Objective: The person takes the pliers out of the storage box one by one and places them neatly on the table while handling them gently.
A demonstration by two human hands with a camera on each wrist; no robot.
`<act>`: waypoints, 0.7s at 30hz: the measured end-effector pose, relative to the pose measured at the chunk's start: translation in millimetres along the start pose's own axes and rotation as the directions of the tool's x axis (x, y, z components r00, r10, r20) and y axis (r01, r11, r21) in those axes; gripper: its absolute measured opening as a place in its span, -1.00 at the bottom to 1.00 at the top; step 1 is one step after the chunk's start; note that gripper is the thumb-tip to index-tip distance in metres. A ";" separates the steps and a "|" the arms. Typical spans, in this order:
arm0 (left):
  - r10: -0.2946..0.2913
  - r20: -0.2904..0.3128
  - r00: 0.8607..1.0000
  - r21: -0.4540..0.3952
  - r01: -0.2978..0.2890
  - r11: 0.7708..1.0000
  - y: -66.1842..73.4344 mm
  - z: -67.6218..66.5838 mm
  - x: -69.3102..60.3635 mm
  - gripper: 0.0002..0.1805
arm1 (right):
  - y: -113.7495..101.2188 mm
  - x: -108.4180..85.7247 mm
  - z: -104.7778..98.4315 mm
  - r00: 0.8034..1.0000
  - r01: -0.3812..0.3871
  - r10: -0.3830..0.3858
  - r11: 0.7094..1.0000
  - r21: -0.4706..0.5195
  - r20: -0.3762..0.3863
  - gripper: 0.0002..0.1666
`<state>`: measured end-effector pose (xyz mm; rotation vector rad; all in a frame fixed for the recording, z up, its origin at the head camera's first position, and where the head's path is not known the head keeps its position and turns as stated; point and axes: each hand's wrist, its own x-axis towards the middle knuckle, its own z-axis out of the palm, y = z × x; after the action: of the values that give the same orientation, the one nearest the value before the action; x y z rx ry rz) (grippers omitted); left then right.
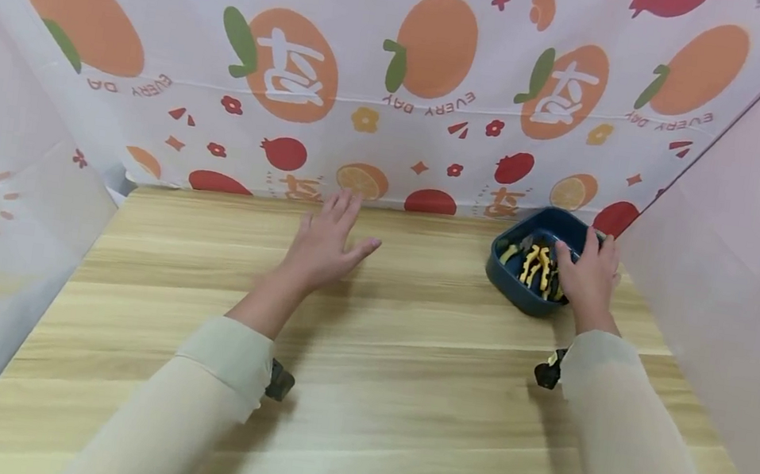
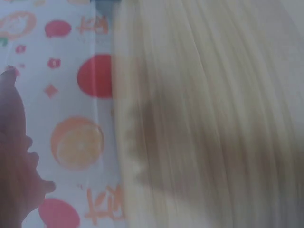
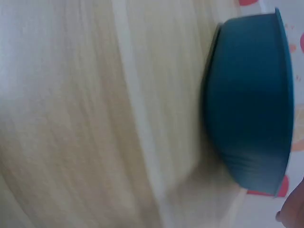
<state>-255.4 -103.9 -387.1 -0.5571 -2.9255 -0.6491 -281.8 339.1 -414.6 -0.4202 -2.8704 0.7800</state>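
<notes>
A dark blue bowl (image 1: 518,285) with rounded corners stands on the wooden table at the far right. Inside lie several small, slender yellow and black pieces (image 1: 536,267) with notched edges; their kind is unclear. My right hand (image 1: 591,277) is at the bowl's right rim, thumb and forefinger spread apart, the thumb over the opening. In the right wrist view the bowl (image 3: 249,102) appears side-on, with a fingertip at the lower right apart from its wall. My left hand (image 1: 326,242) hovers over the table's back middle, fingers extended, holding nothing.
The light wooden table (image 1: 387,398) ends at a white fruit-print cloth (image 1: 405,152) hanging behind it. Pale cloth panels (image 1: 753,198) enclose the right and left sides. Small black devices (image 1: 279,381) sit at both wrists.
</notes>
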 end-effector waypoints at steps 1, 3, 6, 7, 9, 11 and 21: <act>0.011 -0.003 1.000 -0.019 -0.011 1.000 5.2 1.7 1.9 -0.04 | 3.8 -0.2 1.1 0.999 -0.031 0.031 0.999 0.041 -0.013 0.00; 0.024 -0.004 1.000 -0.055 -0.024 0.998 14.7 5.9 5.2 -0.06 | 10.9 -0.7 3.5 0.995 -0.092 0.095 0.988 0.123 -0.019 0.02; 0.038 0.006 0.999 -0.111 -0.038 0.993 26.5 12.4 8.9 -0.07 | 18.7 -1.7 6.1 0.981 -0.192 0.194 0.948 0.253 0.017 0.09; 0.039 0.012 0.999 -0.129 -0.038 0.991 28.6 14.5 8.2 -0.08 | 19.7 -2.8 8.0 0.973 -0.226 0.226 0.928 0.296 0.037 0.10; 0.044 0.025 0.999 -0.164 -0.040 0.986 31.6 18.7 7.1 -0.09 | 21.1 -3.6 11.4 0.953 -0.300 0.297 0.874 0.383 0.068 0.06; 0.046 0.039 0.998 -0.202 -0.037 0.979 33.5 21.6 6.1 -0.11 | 21.1 -3.6 14.7 0.931 -0.345 0.358 0.806 0.480 0.069 -0.02; 0.001 0.123 0.992 -0.367 0.044 0.929 36.7 31.2 1.2 -0.17 | 18.6 -6.7 27.1 0.931 -0.294 0.358 0.613 0.733 0.074 0.03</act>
<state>-243.3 -59.3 -400.7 -0.6171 -2.9346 -1.2264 -276.7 339.5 -447.8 -0.8275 -2.1273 1.8268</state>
